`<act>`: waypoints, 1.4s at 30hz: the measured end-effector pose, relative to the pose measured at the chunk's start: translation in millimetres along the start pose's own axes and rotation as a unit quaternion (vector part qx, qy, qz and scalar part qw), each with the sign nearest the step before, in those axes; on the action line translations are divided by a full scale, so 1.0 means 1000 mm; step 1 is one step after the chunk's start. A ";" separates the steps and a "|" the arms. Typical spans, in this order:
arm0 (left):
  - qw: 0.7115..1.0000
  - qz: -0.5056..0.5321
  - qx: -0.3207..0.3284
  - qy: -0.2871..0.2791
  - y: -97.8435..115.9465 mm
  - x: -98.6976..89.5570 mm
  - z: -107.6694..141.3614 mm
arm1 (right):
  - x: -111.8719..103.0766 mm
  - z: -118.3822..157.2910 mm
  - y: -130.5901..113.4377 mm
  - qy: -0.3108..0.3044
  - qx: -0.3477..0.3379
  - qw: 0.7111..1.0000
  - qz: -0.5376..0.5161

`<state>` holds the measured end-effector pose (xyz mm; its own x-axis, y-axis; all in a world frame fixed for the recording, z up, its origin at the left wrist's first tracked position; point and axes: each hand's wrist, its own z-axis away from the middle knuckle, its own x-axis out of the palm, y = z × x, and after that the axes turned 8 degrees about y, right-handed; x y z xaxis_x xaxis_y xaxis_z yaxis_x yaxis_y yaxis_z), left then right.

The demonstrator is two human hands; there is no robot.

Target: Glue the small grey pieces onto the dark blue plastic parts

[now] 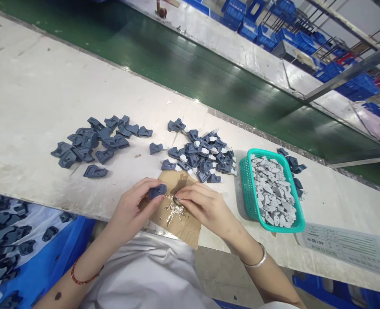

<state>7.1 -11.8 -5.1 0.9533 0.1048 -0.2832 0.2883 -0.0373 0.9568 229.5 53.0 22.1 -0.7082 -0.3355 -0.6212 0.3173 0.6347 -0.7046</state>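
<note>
The left hand (135, 204) grips a dark block (158, 191) between thumb and fingers, above the near edge of the table (32, 86). Just beside it, the right hand (207, 206) has its thumb and fingers pinched on a small piece (177, 200), mostly covered, over a wet, shiny patch on a sheet of cardboard (190, 227).

To the right stands a green plastic basket (248, 191), its sides full of small holes, heaped with light grey pieces (272, 189). At lower left, a blue bin (79, 229) holds many more dark blocks on a white sheet (42, 253). Loose blocks lie in a group on the left of the table; another pile (194, 161), many with pale tabs, sits between that group and the basket. Beyond the green belt (113, 38) are blue crates (267, 38), their contents mostly too far to tell.
</note>
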 end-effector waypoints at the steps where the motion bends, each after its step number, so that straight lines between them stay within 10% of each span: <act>1: 1.000 0.001 -0.003 -0.001 0.000 0.000 0.000 | 0.000 0.000 0.000 0.002 0.000 1.000 -0.001; 8: 0.999 -0.037 -0.023 -0.024 0.002 -0.001 0.002 | -0.002 -0.001 0.000 0.024 0.083 0.993 -0.086; 16: 0.992 -0.098 0.068 -0.050 0.013 0.001 0.002 | 0.005 -0.002 -0.002 0.137 0.265 0.893 -0.335; 42: 0.985 -0.119 0.090 -0.087 0.010 0.000 0.001 | 0.013 -0.005 -0.006 0.122 0.145 0.963 -0.193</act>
<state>10.0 -13.5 4.7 0.8528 -0.0405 -0.5206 0.5023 -0.2089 0.8391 215.6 48.8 20.1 -0.9248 -0.3106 -0.2197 0.1388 0.2621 -0.9550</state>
